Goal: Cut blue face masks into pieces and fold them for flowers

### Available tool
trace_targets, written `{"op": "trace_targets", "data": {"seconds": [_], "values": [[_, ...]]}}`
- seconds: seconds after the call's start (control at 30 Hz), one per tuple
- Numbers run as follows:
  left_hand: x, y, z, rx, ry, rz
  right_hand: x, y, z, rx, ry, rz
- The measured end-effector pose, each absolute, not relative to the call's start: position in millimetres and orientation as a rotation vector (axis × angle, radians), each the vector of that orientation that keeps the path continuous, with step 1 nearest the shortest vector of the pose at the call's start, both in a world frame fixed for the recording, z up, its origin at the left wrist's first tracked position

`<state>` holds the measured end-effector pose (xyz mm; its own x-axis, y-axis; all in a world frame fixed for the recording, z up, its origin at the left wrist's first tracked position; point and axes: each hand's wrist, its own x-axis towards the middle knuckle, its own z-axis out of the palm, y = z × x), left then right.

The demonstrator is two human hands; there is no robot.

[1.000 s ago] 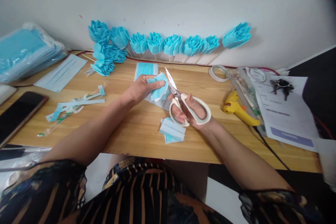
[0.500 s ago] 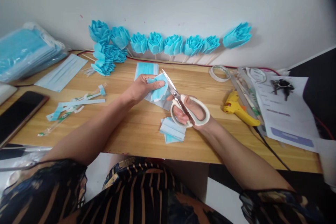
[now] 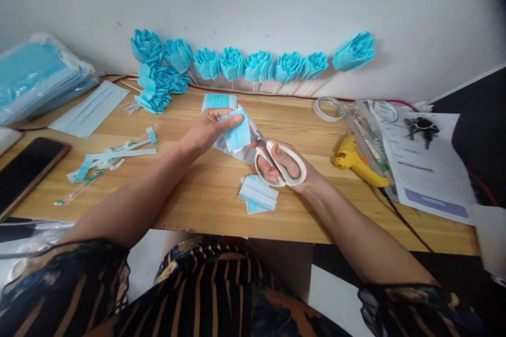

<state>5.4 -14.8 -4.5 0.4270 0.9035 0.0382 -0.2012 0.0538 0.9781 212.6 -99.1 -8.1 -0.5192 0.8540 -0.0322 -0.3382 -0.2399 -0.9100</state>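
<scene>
Between thumb and fingers, my left hand [image 3: 211, 129] pinches a small blue piece of face-mask fabric [image 3: 238, 136] above the table. My right hand [image 3: 276, 163] is wrapped through the handles of white-handled scissors [image 3: 294, 165]. The blades lie along the right edge of the blue piece, partly hidden by it. Behind my left hand, a pleated blue mask piece [image 3: 220, 100] rests on the wood. Nearer me, below the scissors, lies a small pile of cut mask pieces [image 3: 259, 195].
Several blue fabric flowers [image 3: 259, 67] on sticks lean along the wall. A yellow glue gun [image 3: 353, 162], a tape roll [image 3: 329, 109] and keys on paper [image 3: 430, 168] lie at right. Cut strips [image 3: 118, 155], a phone [image 3: 33, 171] and bagged masks [image 3: 43, 79] are at left.
The blue piece in my left hand has turned, showing a flatter, straighter-edged face. The scissors have closed somewhat, and their blades have come in against its right edge.
</scene>
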Motion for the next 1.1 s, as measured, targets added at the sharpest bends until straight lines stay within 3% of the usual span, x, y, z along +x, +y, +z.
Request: {"op": "trace_targets", "data": {"seconds": [0.4, 1.1], "values": [[7, -15, -6, 1.235, 0.711, 0.923, 216, -95, -16, -0.622, -1.187, 1.967], [3, -13, -2, 1.342, 0.705, 0.883, 211, -103, -14, -0.690, -1.106, 1.861]]}}
